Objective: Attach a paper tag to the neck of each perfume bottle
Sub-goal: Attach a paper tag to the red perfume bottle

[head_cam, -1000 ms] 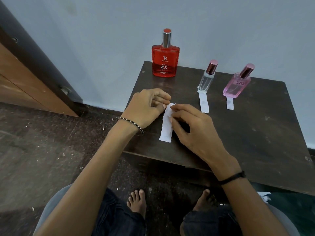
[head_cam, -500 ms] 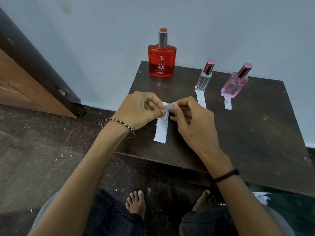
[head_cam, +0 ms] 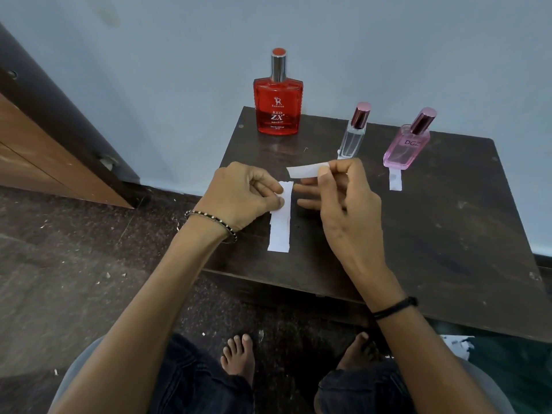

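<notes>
Three perfume bottles stand at the back of a dark wooden table (head_cam: 433, 234): a large red bottle (head_cam: 278, 107) at the left, a slim clear bottle (head_cam: 354, 135) in the middle and a pink bottle (head_cam: 407, 146) at the right. A white paper strip (head_cam: 395, 180) lies in front of the pink bottle. My left hand (head_cam: 242, 198) pinches the top of a stack of white paper strips (head_cam: 280, 222) against the table. My right hand (head_cam: 346, 198) holds one separate paper tag (head_cam: 306, 170) lifted above the stack.
A pale blue wall rises right behind the table. A wooden door and dark frame (head_cam: 59, 138) stand at the left. The floor (head_cam: 74, 279) is dark and speckled with scraps. My bare feet (head_cam: 239, 357) and knees sit below the table's front edge; torn paper (head_cam: 457, 345) lies at right.
My right hand has peeled one strip off the stack and lifted it up and to the right. My left hand stays pressing the remaining stack down.
</notes>
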Demonstrator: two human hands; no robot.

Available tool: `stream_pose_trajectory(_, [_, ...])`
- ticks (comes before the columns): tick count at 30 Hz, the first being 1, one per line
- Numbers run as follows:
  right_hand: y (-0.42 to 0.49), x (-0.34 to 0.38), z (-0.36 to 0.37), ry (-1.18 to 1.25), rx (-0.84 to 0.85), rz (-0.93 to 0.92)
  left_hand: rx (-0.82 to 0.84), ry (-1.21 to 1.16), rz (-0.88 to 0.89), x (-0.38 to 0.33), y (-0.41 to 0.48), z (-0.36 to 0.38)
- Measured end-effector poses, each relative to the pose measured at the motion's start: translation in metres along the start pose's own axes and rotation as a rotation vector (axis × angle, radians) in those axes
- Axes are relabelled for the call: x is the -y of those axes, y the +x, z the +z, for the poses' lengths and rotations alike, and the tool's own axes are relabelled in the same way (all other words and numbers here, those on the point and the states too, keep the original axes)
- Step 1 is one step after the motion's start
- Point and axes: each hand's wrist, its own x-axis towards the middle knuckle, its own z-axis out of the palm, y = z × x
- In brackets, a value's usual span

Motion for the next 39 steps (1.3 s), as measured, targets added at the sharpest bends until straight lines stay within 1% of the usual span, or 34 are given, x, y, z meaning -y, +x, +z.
stream_pose_trajectory(1, [0.000,0.001,0.000,-0.012,-0.028,-0.026,-0.040,-0.029,0.006,-0.002,0.001,0.000])
stream_pose_trajectory(3, [0.000,0.003,-0.002,-0.057,-0.067,-0.114,-0.099,-0.196,-0.030,-0.006,0.002,0.000])
stream_pose_trajectory(5, [0.000,0.004,-0.002,-0.100,-0.063,-0.219,-0.085,-0.387,-0.108,-0.014,0.002,0.000])
stream_pose_trajectory(6, [-0.001,0.003,-0.001,-0.125,-0.052,-0.262,-0.066,-0.445,-0.129,-0.017,0.003,0.000])
stream_pose_trajectory(10, [-0.003,0.000,0.006,-0.233,-0.040,-0.357,-0.014,-0.590,-0.090,-0.017,0.003,-0.002])
stream_pose_trajectory(13, [-0.004,-0.001,0.009,-0.255,-0.007,-0.319,-0.095,-0.601,-0.111,-0.013,0.004,-0.002])
stream_pose_trajectory(16, [-0.004,0.000,0.013,-0.277,0.017,-0.200,-0.215,-0.583,-0.162,-0.007,0.008,-0.001])
stream_pose_trajectory(18, [-0.002,0.001,0.015,-0.278,0.024,-0.130,-0.256,-0.580,-0.181,-0.005,0.010,-0.001])
stream_pose_trajectory(21, [0.008,0.005,0.018,-0.317,0.024,-0.079,-0.296,-0.587,-0.205,-0.004,0.012,-0.001])
stream_pose_trajectory(24, [0.031,0.014,0.027,-0.343,0.037,-0.056,-0.316,-0.616,-0.207,-0.005,0.013,-0.001])
stream_pose_trajectory(26, [0.052,0.019,0.038,-0.367,0.038,-0.074,-0.324,-0.619,-0.212,-0.004,0.014,-0.001])
stream_pose_trajectory(30, [0.090,0.026,0.057,-0.392,0.038,-0.028,-0.305,-0.643,-0.199,-0.006,0.013,0.000])
stream_pose_trajectory(32, [0.105,0.024,0.062,-0.376,0.046,-0.034,-0.297,-0.673,-0.186,-0.005,0.013,0.001])
stream_pose_trajectory(36, [0.122,0.019,0.069,-0.351,0.074,-0.022,-0.313,-0.686,-0.164,-0.003,0.014,0.002])
stream_pose_trajectory(39, [0.126,0.015,0.069,-0.353,0.055,-0.055,-0.325,-0.671,-0.159,-0.005,0.013,0.002])
